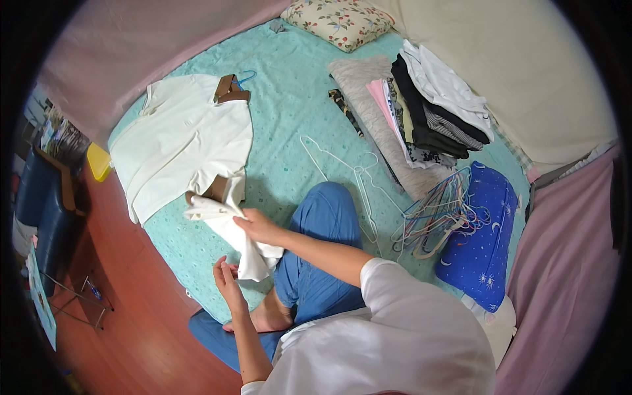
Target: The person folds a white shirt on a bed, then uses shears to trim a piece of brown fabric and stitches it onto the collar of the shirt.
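My right hand (257,226) grips a bunched white garment (252,254) that has brown trim. Part of this cloth hangs down by my bent knee, and its upper end meets the lower edge of a white short-sleeved shirt (182,138). That shirt lies spread on the bed, with a brown collar (232,90) and the hook of a blue hanger (247,76) at its neck. Just left of the bunched cloth, my left hand (227,279) is raised with fingers apart, holding nothing. Whether its fingertips touch the cloth is hard to tell.
White wire hangers (359,170) lie beyond my knee on the green bedsheet (281,123). To the right are a heap of coloured hangers (434,215), a blue pillow (481,237) and folded clothes (429,108). A floral pillow (340,22) sits at the far end.
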A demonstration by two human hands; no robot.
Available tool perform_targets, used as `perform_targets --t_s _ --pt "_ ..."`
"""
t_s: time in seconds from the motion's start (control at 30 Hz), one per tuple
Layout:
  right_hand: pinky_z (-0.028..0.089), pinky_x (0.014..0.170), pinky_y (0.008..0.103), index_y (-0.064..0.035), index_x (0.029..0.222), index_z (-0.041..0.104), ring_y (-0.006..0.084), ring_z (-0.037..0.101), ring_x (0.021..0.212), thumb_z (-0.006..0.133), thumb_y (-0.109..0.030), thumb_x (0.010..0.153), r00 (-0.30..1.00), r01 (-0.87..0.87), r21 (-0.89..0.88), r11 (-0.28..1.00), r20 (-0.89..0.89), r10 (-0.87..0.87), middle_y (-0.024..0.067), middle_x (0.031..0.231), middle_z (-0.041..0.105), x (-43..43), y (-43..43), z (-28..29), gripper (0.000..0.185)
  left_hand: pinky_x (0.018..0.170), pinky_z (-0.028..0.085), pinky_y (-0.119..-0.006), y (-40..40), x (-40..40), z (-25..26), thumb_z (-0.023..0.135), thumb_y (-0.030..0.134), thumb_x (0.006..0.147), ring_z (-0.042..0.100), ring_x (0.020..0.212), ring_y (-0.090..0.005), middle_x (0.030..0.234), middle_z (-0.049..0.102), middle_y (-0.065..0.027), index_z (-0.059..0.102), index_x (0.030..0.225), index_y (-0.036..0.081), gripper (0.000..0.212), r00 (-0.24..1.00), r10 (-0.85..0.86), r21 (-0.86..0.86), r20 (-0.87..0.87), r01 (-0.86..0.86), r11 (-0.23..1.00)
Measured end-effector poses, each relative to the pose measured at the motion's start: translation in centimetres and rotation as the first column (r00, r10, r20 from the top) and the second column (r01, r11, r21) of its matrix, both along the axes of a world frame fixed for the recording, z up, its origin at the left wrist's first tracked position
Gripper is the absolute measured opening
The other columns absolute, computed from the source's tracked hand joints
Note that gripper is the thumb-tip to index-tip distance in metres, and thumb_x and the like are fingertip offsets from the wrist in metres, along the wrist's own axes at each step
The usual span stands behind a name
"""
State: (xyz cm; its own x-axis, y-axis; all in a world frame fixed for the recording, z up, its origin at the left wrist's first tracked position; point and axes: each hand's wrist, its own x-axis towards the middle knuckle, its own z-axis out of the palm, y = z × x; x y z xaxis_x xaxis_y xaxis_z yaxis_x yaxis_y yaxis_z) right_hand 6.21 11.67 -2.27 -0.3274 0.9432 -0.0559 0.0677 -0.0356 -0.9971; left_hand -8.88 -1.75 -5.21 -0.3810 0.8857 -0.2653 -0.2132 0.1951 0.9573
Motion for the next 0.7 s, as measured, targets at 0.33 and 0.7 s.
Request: perform_targets --t_s 0.33,0.7 --pt "0.034 0.048 0.0256 -0.0077 0.079 0.061 0.0076 0.045 0.055 0.067 -0.040 0.090 0.867 0.493 0.042 0.869 0.056 -0.495 -0.0054 0.061 0.049 19.2 0.1 19.5 0.035 0.065 0.048 -0.034 -0.6 -1.0 -3.9 0.055 0.011 0.094 0.058 0.067 -0.0204 0.078 0.060 -0.0098 0.054 0.099 0.003 0.009 0.770 -0.077 -0.033 -0.634 0.073 0.997" --pt "0.052 0.075 0.0347 0.0089 0.112 0.062 0.0239 0.067 0.081 0.063 -0.035 0.086 0.395 0.587 0.557 0.588 0.438 -0.808 0.0163 0.096 0.070 44.9 7.8 43.5 0.051 0.064 0.047 -0.035 -0.8 -1.1 -3.9 0.057 0.004 0.089 0.057 0.065 -0.0236 0.077 0.058 -0.0106 0.052 0.096 0.003 0.009 0.728 -0.103 -0.008 -0.678 0.133 0.991"
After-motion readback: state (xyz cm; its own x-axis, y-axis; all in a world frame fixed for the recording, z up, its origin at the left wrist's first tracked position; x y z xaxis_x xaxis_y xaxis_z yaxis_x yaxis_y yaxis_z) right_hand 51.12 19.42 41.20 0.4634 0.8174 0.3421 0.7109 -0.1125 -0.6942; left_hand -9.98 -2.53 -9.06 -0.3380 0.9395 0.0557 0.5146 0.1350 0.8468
